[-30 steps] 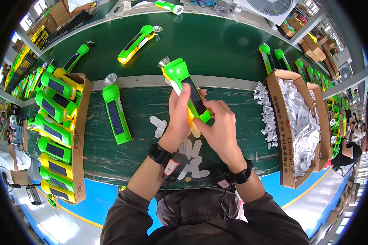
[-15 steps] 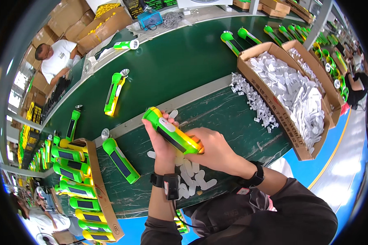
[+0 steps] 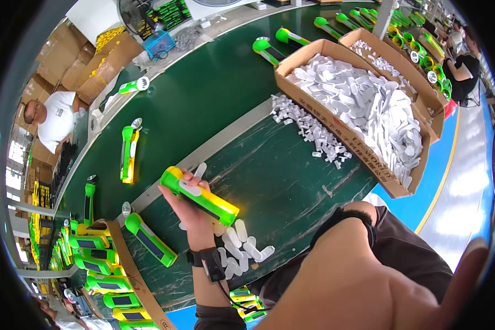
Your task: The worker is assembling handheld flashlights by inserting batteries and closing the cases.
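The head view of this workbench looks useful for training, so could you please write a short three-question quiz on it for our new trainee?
1. True or false: the left hand holds a green-and-yellow flashlight.

2. Multiple choice: on which side of the left hand does the loose flashlight lie on the marbled green benchtop, as the person sees it?
(a) left
(b) right
(c) straight beyond it

3. Fill in the blank: the larger open cardboard box holds a heap of small pieces coloured ____.

Key: 1. True. 2. (a) left. 3. White.
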`<control>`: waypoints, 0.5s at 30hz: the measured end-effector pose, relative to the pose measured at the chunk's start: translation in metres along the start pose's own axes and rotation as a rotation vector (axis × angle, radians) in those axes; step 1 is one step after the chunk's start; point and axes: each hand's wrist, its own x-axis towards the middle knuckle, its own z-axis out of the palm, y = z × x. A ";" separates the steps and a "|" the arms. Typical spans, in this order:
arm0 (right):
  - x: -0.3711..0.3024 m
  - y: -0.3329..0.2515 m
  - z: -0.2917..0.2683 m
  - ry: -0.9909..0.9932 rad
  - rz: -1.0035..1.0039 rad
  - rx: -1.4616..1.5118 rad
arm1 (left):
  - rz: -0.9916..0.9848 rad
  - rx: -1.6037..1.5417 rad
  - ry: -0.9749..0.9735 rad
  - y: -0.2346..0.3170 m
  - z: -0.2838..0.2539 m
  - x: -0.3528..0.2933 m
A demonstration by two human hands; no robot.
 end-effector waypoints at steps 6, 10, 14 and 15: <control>-0.026 -0.015 0.027 0.052 -0.004 0.117 | 0.035 0.071 0.100 -0.009 0.005 0.000; 0.001 -0.019 0.001 0.061 -0.009 0.249 | 0.066 0.073 0.091 -0.002 0.005 -0.005; -0.005 -0.023 -0.007 0.002 0.007 0.458 | 0.083 0.095 0.125 -0.002 0.009 -0.003; -0.017 -0.030 -0.006 -0.011 0.015 0.497 | 0.093 0.131 0.172 -0.002 0.015 -0.003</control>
